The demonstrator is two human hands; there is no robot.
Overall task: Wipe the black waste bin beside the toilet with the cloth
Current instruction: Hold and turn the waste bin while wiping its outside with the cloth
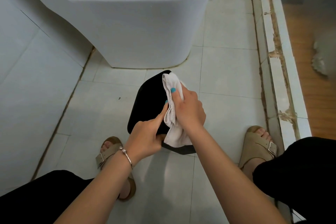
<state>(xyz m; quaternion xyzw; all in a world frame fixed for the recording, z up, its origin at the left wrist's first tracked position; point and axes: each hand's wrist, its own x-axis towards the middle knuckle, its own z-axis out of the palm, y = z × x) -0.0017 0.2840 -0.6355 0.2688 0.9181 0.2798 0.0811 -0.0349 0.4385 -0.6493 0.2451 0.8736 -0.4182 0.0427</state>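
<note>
The black waste bin (147,102) stands on the floor tiles just in front of the white toilet (138,23), its flat lid facing up. A white cloth (172,114) is draped over the right side of the bin. My right hand (189,109) grips the cloth, thumb pressing it against the lid. My left hand (147,136) holds the near edge of the bin, its forefinger stretched along the lid and touching the cloth. The bin's right side is hidden under the cloth and my right hand.
My two sandalled feet (114,152) (258,143) stand on either side of the bin on the pale tiled floor (227,71). A tiled wall (27,60) rises at the left. A raised, stained threshold (276,60) runs along the right.
</note>
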